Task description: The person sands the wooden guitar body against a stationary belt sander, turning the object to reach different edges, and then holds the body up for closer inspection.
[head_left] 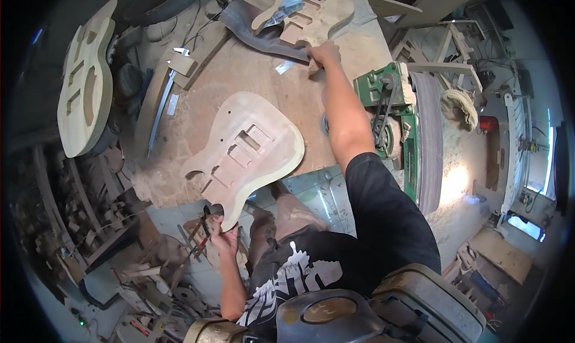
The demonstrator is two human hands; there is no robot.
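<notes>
A pale, unfinished electric guitar body (281, 142) with routed cavities lies tilted on the wooden table, its near end past the front edge. My left hand (225, 238) grips one of its horns there. My right arm reaches across the table. At its end, my right hand (326, 54) is closed on a small brown block (314, 67), partly covered by the fingers. Just beyond that hand lies a second guitar body (332, 13), beside a curled dark sheet (254, 34) that looks like sandpaper.
A green belt sander (410, 145) with a grey belt stands to the right of the table (173, 181). Calipers (162, 112) rest on the table's left side. Another guitar body (90, 97) stands at far left. Wood pieces and tools crowd the floor at lower left.
</notes>
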